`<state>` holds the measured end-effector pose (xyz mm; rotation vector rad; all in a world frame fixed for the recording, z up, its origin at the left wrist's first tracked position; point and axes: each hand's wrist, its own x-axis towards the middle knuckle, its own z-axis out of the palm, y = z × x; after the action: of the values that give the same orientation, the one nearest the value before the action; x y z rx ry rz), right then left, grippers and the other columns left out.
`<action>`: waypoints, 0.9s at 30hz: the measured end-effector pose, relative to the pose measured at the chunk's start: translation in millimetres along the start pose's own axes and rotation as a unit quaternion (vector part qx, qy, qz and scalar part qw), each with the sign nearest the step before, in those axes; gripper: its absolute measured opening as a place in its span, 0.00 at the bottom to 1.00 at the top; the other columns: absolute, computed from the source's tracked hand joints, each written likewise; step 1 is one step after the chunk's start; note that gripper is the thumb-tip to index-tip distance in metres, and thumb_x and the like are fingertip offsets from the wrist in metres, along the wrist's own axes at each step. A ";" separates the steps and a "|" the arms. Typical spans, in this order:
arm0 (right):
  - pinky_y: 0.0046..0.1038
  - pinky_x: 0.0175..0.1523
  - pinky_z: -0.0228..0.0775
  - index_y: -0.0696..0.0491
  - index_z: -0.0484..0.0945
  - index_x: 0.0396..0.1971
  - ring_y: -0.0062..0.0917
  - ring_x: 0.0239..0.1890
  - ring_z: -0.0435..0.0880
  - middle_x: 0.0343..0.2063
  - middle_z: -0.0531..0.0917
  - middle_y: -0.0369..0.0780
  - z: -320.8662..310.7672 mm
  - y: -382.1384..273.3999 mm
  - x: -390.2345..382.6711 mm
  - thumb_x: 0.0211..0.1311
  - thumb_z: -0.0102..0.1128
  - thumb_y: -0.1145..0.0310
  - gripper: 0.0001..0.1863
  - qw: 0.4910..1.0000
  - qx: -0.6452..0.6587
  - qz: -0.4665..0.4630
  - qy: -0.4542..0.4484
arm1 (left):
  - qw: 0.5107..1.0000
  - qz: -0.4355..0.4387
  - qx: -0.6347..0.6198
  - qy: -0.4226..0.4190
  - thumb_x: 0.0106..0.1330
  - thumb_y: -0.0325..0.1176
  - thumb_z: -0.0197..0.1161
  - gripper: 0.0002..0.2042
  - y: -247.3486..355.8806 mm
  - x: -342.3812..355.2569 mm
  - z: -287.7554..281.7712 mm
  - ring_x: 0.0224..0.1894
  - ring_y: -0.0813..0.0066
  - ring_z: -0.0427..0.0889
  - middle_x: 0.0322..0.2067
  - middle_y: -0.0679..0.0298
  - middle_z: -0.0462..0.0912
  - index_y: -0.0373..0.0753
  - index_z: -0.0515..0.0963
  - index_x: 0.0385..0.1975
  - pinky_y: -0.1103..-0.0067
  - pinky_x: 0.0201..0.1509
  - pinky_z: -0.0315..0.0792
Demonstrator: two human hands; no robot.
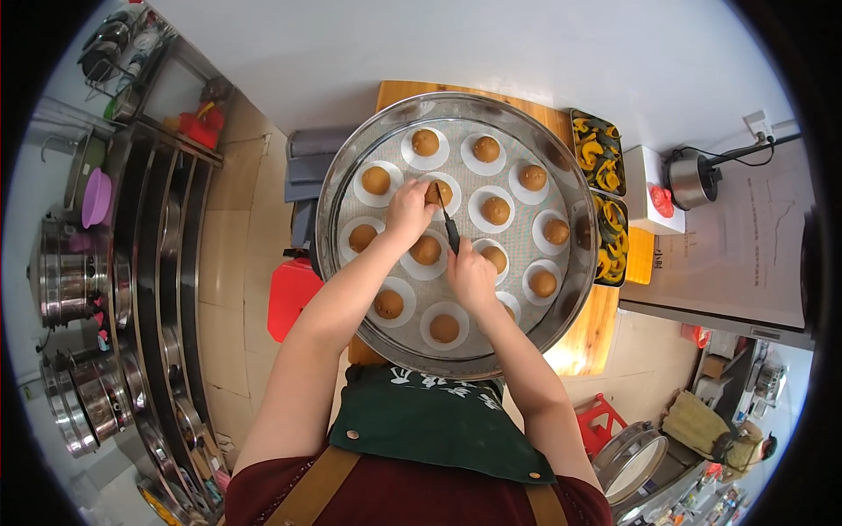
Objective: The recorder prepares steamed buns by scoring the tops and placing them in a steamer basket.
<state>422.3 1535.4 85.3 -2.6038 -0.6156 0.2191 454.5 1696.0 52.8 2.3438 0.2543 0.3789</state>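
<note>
A wide round metal steamer tray (pixel 331 230) with a mesh liner holds several brown dough balls (pixel 495 210), each on a white paper round. My left hand (pixel 410 213) pinches one dough ball (pixel 438 192) near the tray's upper middle, steadying it on its paper. My right hand (pixel 471 277) is closed round the black handle of a small knife (pixel 452 235). Its thin blade points up and away from me and meets that ball beside my left fingertips. Other balls sit around both hands, and my right wrist partly covers one at the lower right.
The tray rests on a wooden table (pixel 589 337) against a white wall. Dark trays of pumpkin slices (pixel 600 151) stand at its right, near a saucepan (pixel 693 180). A red stool (pixel 294 298) is left; metal shelves (pixel 167 254) hold pots. Another person (pixel 745 451) is at lower right.
</note>
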 end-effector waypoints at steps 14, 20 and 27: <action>0.39 0.24 0.70 0.61 0.68 0.37 0.41 0.19 0.78 0.17 0.78 0.47 -17.5 -1.4 -13.0 0.55 0.51 0.66 0.14 0.999 0.008 -0.003 0.038 | 1.000 -0.009 0.014 0.002 0.42 0.24 0.66 0.20 2.0 -1.1 -1.2 0.38 0.55 0.75 0.35 0.54 0.76 0.31 0.74 0.39 0.70 0.42 0.70; 0.41 0.25 0.69 0.61 0.68 0.41 0.44 0.19 0.78 0.16 0.78 0.49 -30.0 -22.6 14.2 0.57 0.50 0.66 0.16 0.996 0.081 -0.010 0.048 | 0.993 -0.004 0.065 0.100 0.44 0.23 0.65 0.19 -8.5 13.8 -34.5 0.38 0.57 0.75 0.35 0.53 0.75 0.31 0.74 0.40 0.71 0.42 0.70; 0.42 0.26 0.69 0.59 0.68 0.34 0.45 0.20 0.78 0.16 0.77 0.50 -21.4 -14.8 73.6 0.57 0.49 0.65 0.12 0.997 0.039 -0.014 0.070 | 0.999 0.009 -0.020 0.046 0.46 0.23 0.62 0.20 -19.0 60.1 -31.6 0.45 0.54 0.72 0.40 0.52 0.74 0.31 0.72 0.43 0.69 0.49 0.67</action>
<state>487.3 1572.6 107.4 -2.5080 -0.5812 0.0500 498.6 1747.1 72.9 2.2937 0.2680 0.4963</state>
